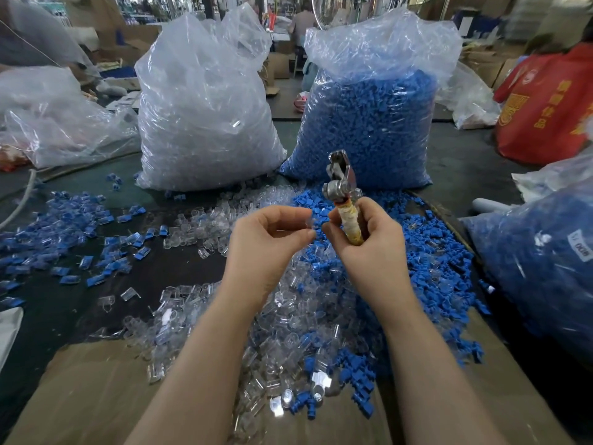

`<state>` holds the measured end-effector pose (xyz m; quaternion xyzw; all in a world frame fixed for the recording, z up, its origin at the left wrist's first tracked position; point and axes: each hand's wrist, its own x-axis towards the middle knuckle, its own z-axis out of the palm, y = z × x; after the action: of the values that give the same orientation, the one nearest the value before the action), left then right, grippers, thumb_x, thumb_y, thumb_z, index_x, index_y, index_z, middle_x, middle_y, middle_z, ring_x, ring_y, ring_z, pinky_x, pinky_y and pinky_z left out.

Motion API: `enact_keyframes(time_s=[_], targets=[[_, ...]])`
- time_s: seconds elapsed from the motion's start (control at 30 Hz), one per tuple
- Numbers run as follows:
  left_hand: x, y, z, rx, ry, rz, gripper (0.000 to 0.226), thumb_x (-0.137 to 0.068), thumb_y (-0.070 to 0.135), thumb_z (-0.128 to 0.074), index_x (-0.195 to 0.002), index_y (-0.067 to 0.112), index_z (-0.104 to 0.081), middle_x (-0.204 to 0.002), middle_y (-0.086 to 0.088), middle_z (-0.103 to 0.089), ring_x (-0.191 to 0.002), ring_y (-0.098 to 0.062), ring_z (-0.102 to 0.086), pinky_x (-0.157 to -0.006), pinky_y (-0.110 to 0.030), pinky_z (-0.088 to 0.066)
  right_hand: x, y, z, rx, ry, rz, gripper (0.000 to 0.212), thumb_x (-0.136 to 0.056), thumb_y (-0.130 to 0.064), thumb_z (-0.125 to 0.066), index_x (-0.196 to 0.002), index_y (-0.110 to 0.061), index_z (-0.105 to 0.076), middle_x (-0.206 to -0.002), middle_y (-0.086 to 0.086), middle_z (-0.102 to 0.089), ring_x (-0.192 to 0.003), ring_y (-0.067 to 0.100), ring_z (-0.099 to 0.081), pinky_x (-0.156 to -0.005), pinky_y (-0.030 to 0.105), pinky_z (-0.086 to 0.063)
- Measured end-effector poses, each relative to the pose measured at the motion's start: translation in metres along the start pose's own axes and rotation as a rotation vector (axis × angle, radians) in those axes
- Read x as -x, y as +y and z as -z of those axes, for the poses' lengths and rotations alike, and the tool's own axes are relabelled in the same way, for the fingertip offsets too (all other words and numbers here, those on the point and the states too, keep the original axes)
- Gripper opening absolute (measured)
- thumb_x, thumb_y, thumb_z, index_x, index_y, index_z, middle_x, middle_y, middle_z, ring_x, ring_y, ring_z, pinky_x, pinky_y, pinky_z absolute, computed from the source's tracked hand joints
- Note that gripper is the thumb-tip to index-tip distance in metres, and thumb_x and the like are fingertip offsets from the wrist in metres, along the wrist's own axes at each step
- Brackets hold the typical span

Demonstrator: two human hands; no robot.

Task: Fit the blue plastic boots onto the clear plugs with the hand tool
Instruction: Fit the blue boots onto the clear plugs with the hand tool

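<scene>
Behind our hands stand 2 tall clear sacks on the dark table (pixel 179 277): 1 of clear plugs (pixel 205 123), 1 of blue boots (pixel 369 130). Loose plugs and boots lie mixed in a heap (pixel 308 319) beneath our wrists, with fitted pairs (pixel 64 232) scattered to the left. Our right hand (pixel 369 242) has its fingers curled round the taped handle of the hand tool (pixel 343 187), metal head up and apparently empty. Our left hand (pixel 269 239) pinches a small clear plug (pixel 308 222) between thumb and forefinger, just beside the tool. We judge this to be loading: next the plug needs seating in the tool head, then a boot from the heap.
</scene>
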<state>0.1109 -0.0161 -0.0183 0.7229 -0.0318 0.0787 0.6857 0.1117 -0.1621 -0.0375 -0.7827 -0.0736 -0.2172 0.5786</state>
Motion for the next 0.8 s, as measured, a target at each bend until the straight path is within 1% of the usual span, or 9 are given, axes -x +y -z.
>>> enact_keyframes(time_s=[0.1,0.2,0.3,0.43,0.57,0.67,0.8], targets=[[0.0004,-0.0003,-0.0017,-0.091,0.045,-0.065,0.021,-0.076,-0.001,-0.079,-0.086,0.018,-0.077,-0.080,0.003,-0.076,-0.074,-0.006,-0.071,-0.071,-0.016,-0.055,0.0000,0.0006,-0.0008,0.035,-0.009,-0.006,0.018,-0.086,-0.018,-0.074,-0.083,-0.024,-0.058,-0.075,-0.005,-0.063,-0.064,0.015,-0.056,-0.062,0.036,-0.048],[0.0013,-0.0001,-0.0015,-0.147,0.053,-0.092,0.021,-0.077,0.001,-0.079,-0.086,0.020,-0.077,-0.081,0.005,-0.076,-0.075,-0.004,-0.072,-0.072,-0.016,-0.056,0.0003,0.0013,-0.0010,0.059,-0.009,-0.004,0.021,-0.086,-0.019,-0.075,-0.081,-0.028,-0.057,-0.075,-0.005,-0.063,-0.066,0.016,-0.058,-0.062,0.038,-0.049],[0.0017,0.0000,-0.0025,-0.159,0.051,-0.085,0.023,-0.079,0.002,-0.078,-0.085,0.025,-0.076,-0.081,0.006,-0.075,-0.075,-0.003,-0.071,-0.072,-0.016,-0.056,0.0005,0.0006,-0.0009,0.082,-0.003,0.010,0.024,-0.085,-0.019,-0.074,-0.080,-0.032,-0.055,-0.075,-0.009,-0.063,-0.065,0.012,-0.057,-0.060,0.033,-0.048],[0.0018,-0.0005,-0.0022,-0.155,0.031,-0.056,0.024,-0.081,0.003,-0.076,-0.086,0.026,-0.075,-0.075,0.005,-0.075,-0.073,-0.006,-0.072,-0.072,-0.018,-0.057,0.0000,0.0002,-0.0003,0.040,-0.007,-0.001,0.016,-0.085,-0.016,-0.074,-0.086,-0.024,-0.060,-0.077,-0.003,-0.065,-0.069,0.018,-0.060,-0.065,0.036,-0.051],[0.0014,-0.0003,-0.0007,-0.110,0.016,-0.026,0.020,-0.082,0.001,-0.076,-0.091,0.019,-0.076,-0.079,0.001,-0.076,-0.075,-0.010,-0.073,-0.074,-0.023,-0.059,-0.0003,-0.0010,0.0010,-0.032,-0.028,-0.013,0.010,-0.088,-0.012,-0.072,-0.087,-0.016,-0.062,-0.077,0.002,-0.063,-0.070,0.023,-0.057,-0.067,0.039,-0.051],[0.0016,-0.0003,-0.0004,-0.093,0.008,-0.010,0.020,-0.082,0.001,-0.076,-0.092,0.018,-0.076,-0.081,0.000,-0.076,-0.076,-0.012,-0.073,-0.075,-0.024,-0.060,0.0000,-0.0012,0.0008,-0.036,-0.022,-0.013,0.011,-0.087,-0.013,-0.072,-0.086,-0.015,-0.062,-0.076,0.003,-0.063,-0.071,0.024,-0.057,-0.067,0.040,-0.051],[0.0021,-0.0003,-0.0001,-0.077,-0.001,0.001,0.021,-0.081,0.003,-0.076,-0.090,0.022,-0.075,-0.081,0.001,-0.077,-0.078,-0.012,-0.073,-0.075,-0.024,-0.059,-0.0001,-0.0014,0.0014,-0.030,-0.013,-0.014,0.012,-0.087,-0.013,-0.073,-0.087,-0.015,-0.061,-0.076,0.004,-0.063,-0.071,0.023,-0.058,-0.066,0.038,-0.051]])
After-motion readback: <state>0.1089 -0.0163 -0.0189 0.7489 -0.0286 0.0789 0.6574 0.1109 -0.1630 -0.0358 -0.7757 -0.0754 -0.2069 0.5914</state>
